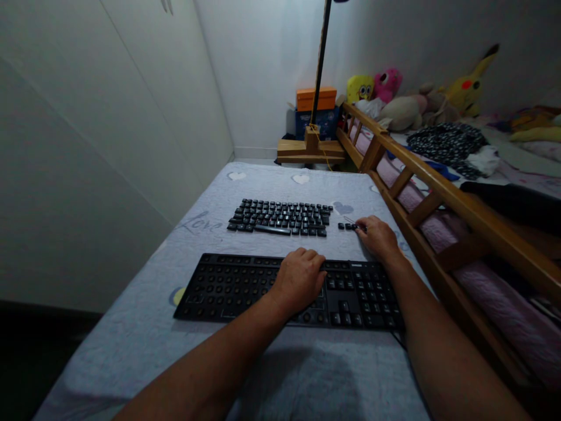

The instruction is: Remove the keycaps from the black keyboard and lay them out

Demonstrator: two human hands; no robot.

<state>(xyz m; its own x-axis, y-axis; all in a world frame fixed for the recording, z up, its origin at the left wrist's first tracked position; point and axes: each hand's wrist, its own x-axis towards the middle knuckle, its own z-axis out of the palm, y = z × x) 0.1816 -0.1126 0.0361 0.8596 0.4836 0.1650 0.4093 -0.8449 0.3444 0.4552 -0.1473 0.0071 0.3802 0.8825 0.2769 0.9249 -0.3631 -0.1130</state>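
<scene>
A black keyboard (pixel 258 261) lies across the bed sheet in front of me. Its left and middle part is stripped of keycaps, while the number pad and arrow keys are still capped. My left hand (pixel 302 275) rests on the middle of the keyboard, fingers curled over its far edge. Beyond it, many loose black keycaps (pixel 284 215) lie laid out in rows like a keyboard. To their right is a short row of keycaps (pixel 347 226). My right hand (pixel 376 234) pinches a keycap at that row's right end. A thin wire loop (pixel 349 220) shows beside its fingertips.
A wooden bed rail (pixel 421 181) runs along the right side, with plush toys (pixel 403 111) and clothes beyond. A wooden stand (pixel 311 149) with a dark pole and an orange box (pixel 316 99) are at the back. White cabinet doors (pixel 109 117) fill the left.
</scene>
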